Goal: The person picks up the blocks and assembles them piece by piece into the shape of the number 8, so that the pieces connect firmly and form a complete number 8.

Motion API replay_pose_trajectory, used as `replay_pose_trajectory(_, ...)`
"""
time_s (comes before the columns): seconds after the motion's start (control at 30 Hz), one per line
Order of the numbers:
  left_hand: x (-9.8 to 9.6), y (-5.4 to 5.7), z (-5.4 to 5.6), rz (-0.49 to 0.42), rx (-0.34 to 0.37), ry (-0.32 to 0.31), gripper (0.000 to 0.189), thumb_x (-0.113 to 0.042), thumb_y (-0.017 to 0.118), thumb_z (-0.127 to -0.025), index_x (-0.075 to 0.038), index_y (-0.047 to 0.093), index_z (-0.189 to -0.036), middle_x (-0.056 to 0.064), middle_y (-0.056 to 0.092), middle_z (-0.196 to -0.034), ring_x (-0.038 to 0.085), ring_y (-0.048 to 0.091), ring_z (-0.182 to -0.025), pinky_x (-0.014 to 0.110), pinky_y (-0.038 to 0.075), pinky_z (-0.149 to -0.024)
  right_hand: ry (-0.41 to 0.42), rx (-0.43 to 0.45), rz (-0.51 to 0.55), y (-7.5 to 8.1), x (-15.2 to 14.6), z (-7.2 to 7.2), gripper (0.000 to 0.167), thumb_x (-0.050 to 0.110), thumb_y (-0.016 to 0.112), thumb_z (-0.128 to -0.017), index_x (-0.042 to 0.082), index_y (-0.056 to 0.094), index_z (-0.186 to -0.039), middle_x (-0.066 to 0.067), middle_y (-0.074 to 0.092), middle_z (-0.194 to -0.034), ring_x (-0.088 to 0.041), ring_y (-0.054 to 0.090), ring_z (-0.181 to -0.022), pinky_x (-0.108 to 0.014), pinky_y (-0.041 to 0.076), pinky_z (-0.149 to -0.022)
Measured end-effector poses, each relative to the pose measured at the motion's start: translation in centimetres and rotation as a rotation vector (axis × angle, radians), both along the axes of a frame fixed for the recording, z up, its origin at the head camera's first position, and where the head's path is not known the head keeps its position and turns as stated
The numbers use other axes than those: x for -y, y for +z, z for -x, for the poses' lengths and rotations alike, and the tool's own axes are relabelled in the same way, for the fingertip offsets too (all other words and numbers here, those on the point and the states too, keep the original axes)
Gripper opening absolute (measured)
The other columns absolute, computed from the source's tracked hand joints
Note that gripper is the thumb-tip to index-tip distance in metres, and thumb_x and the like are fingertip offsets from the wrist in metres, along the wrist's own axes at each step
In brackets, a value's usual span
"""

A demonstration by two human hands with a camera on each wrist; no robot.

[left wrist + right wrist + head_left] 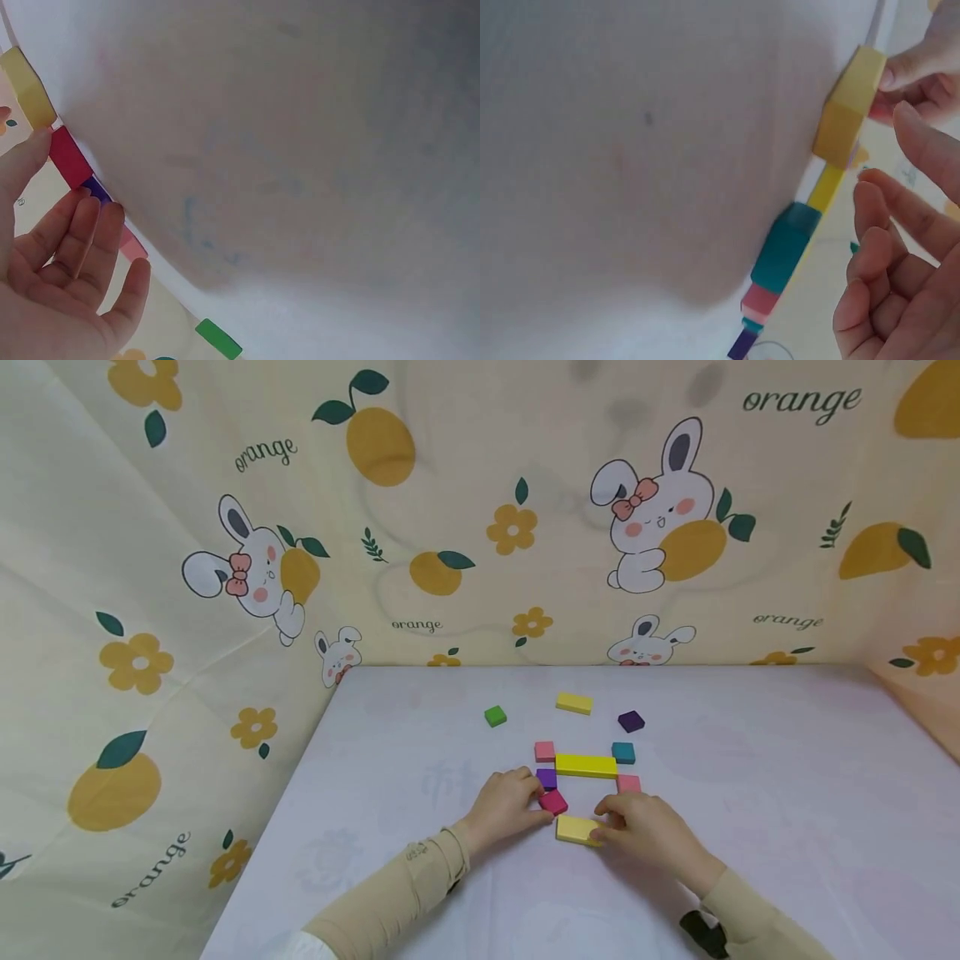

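Note:
My left hand (506, 807) is at a tilted magenta block (553, 802), pinching it between thumb and index finger. In the left wrist view the thumb is at one end of the magenta block (70, 157), close to a pale yellow block, and the index finger at the other. My right hand (651, 831) hovers at the right end of the pale yellow block (577, 830). Thumb and index finger stand apart beside this yellow block (847, 112) in the right wrist view, with nothing seen between them. A purple block (547, 778) lies behind the magenta one.
A long bright yellow block (586, 766) runs between pink (544, 752) and teal (623, 752) blocks. Another pink block (628, 784) is partly behind my right hand; a teal block (784, 251) shows nearby. Farther back lie green (495, 716), yellow (573, 703) and dark purple (632, 721) blocks.

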State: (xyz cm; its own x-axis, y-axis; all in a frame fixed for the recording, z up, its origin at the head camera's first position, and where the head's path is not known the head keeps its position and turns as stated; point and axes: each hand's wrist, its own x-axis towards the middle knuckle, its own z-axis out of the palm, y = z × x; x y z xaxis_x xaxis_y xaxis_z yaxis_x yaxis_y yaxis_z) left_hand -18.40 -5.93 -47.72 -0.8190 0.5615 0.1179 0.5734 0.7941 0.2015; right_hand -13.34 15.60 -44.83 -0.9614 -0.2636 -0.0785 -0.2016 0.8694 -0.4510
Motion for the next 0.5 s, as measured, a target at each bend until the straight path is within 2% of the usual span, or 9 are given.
replay_pose_trajectory(0.17, 0.02, 0.0, 0.01, 0.009, -0.004, -0.007, 0.034, -0.048, 0.072, -0.075, -0.018, 0.068, -0.09, -0.008, 0.059, -0.08, 0.005, 0.049, -0.066, 0.018, 0.037, -0.062, 0.061, -0.019, -0.043, -0.36, 0.53, -0.07, 0.031, 0.031, 0.077, -0.072, 0.017, 0.07, -0.1, 0.009, 0.045, -0.06, -0.006, 0.039, -0.058, -0.02, 0.031, -0.055)
replay_pose_trajectory(0.5, -0.02, 0.38, 0.03, 0.018, 0.019, -0.01, 0.034, -0.046, 0.073, -0.075, -0.017, 0.068, -0.091, -0.007, 0.059, -0.08, 0.006, 0.047, -0.066, 0.017, 0.035, -0.06, 0.051, 0.0, -0.075, -0.54, 0.18, 0.31, 0.028, 0.022, 0.077, -0.073, 0.017, 0.071, -0.1, 0.01, 0.052, -0.065, -0.008, 0.043, -0.061, -0.023, 0.035, -0.059)
